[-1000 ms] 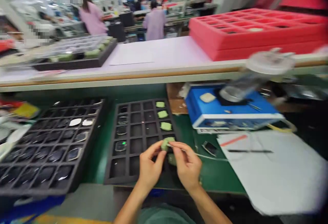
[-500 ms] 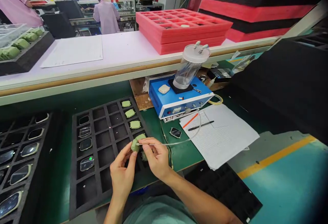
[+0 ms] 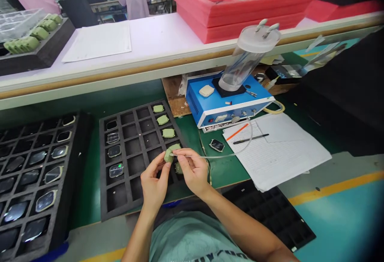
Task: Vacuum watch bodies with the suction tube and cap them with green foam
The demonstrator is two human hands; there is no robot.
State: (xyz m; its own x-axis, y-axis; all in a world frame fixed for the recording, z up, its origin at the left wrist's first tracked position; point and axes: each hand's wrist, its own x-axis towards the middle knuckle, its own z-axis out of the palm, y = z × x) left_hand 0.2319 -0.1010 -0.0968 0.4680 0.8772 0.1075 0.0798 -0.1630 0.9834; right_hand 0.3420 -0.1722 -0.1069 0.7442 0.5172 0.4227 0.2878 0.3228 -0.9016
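My left hand (image 3: 154, 184) pinches a pale green rubbery pad (image 3: 169, 153) between thumb and fingers. My right hand (image 3: 192, 172) holds a thin clear tube (image 3: 222, 157) by its tip, which touches the pad. Below my hands, another green piece (image 3: 179, 168) lies partly hidden. Both hands are over a black foam grid tray (image 3: 103, 174). Several green pads (image 3: 163, 120) sit in its cells in a row, and several glossy watch-like glass parts (image 3: 114, 151) sit in its left column.
To the left stands a second black tray (image 3: 81, 122) of glass parts. Ahead stand a blue vacuum unit (image 3: 228, 104) with a clear canister (image 3: 249, 58), and stacked red foam trays (image 3: 240, 26) on a white shelf (image 3: 150, 40). Handwritten papers (image 3: 270, 150) lie right. People work beyond.
The view has steadied and swung, so the bench sits differently in the frame. Both hands stay together over the tray, still on the green pad and the tube.
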